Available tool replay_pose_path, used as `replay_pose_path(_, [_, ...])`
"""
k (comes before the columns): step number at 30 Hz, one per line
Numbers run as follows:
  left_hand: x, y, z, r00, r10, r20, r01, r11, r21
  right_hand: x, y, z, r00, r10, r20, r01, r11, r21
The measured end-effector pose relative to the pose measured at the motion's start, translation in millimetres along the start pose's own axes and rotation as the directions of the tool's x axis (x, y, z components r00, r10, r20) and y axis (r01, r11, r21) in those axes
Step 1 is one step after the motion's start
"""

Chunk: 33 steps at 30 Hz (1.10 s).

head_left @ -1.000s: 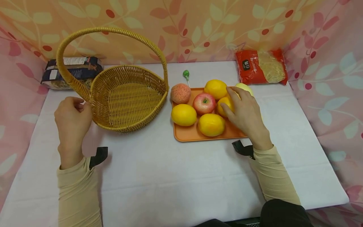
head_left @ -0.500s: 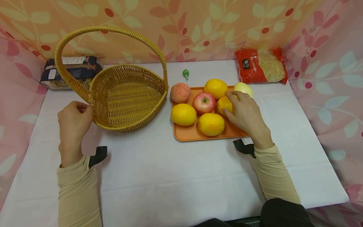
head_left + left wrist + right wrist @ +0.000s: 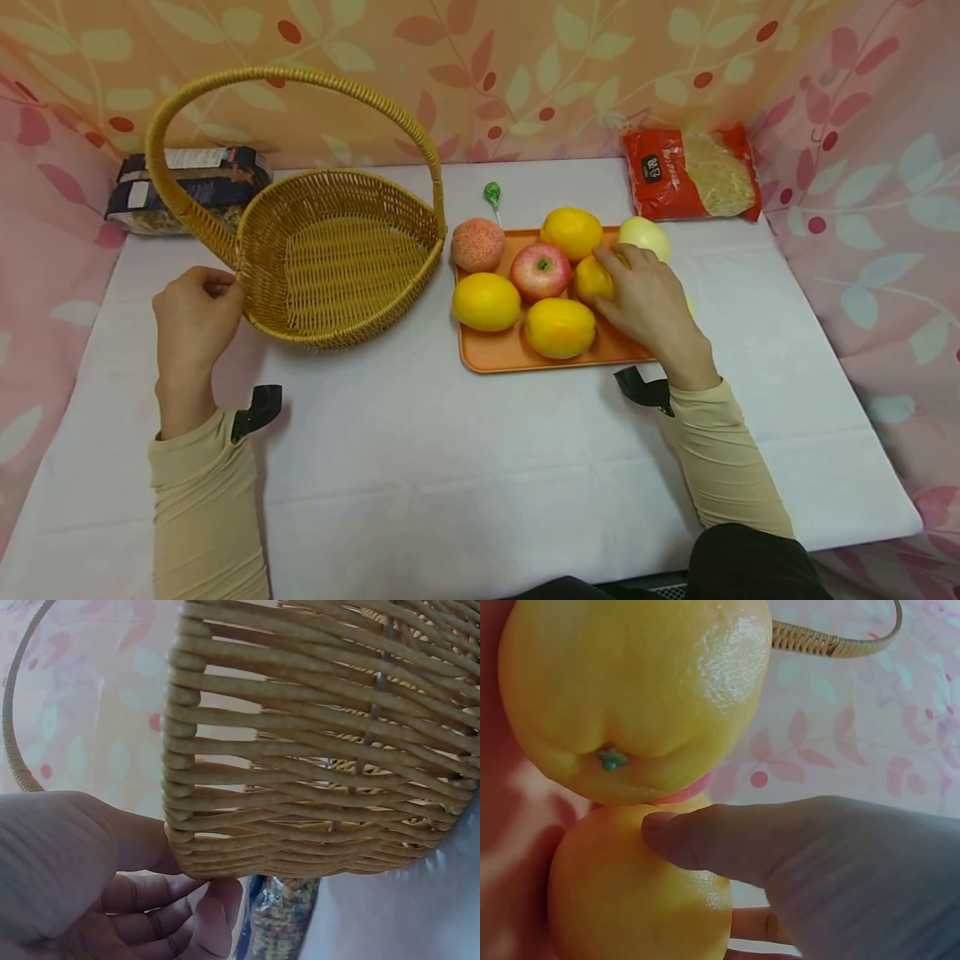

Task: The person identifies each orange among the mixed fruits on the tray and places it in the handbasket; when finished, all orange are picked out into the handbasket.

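Note:
My left hand [image 3: 197, 321] pinches the near-left rim of the wicker basket [image 3: 352, 271]. The left wrist view shows the thumb over the woven rim [image 3: 178, 802] and the fingers beneath it. On the orange tray [image 3: 498, 357] my right hand [image 3: 654, 307] holds a round orange-yellow fruit [image 3: 591, 281], thumb on the near side and fingers over the far side. The fruit's right part is hidden by the hand. Around it sit a red apple [image 3: 540, 272] and yellow fruits, one in front [image 3: 559, 328]; this one's green stem end [image 3: 613, 759] shows in the right wrist view.
A pink speckled ball-like fruit [image 3: 477, 244] sits at the tray's left corner, a pale green fruit [image 3: 645, 238] at its right. A green lollipop [image 3: 492, 197] lies behind. A red packet [image 3: 692, 175] stands back right, a dark packet [image 3: 202, 183] behind the basket.
My right hand has settled down round the orange-yellow fruit, its fingers closing in slightly. The left hand has shifted a little lower at the basket rim.

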<state>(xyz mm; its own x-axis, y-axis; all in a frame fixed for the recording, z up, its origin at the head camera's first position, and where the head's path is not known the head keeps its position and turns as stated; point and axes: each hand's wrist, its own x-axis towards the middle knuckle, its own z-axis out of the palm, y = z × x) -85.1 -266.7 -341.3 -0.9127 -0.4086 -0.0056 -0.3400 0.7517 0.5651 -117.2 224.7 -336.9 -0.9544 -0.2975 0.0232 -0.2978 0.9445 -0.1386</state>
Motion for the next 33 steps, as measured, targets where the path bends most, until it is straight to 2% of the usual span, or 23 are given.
replay_pose_path(8, [-0.6, -0.9, 1.3, 1.0, 0.002, -0.008, -0.002, 1.0, -0.028, -2.6, 1.4, 0.4, 1.0, -0.019, -0.011, 0.019, 1.0, -0.012])
replay_pose_path(22, [0.3, -3.8, 1.5, 1.0, 0.011, -0.023, -0.012, 0.999, -0.041, -2.1, 2.0, 1.9, 1.0, 0.002, 0.005, -0.002, 1.0, -0.023])
replay_pose_path(33, [1.4, -5.4, 0.2, 1.0, -0.002, 0.004, 0.002, 0.999, -0.046, -1.0, 2.3, 3.6, 1.0, 0.012, -0.006, -0.012, 1.0, -0.023])
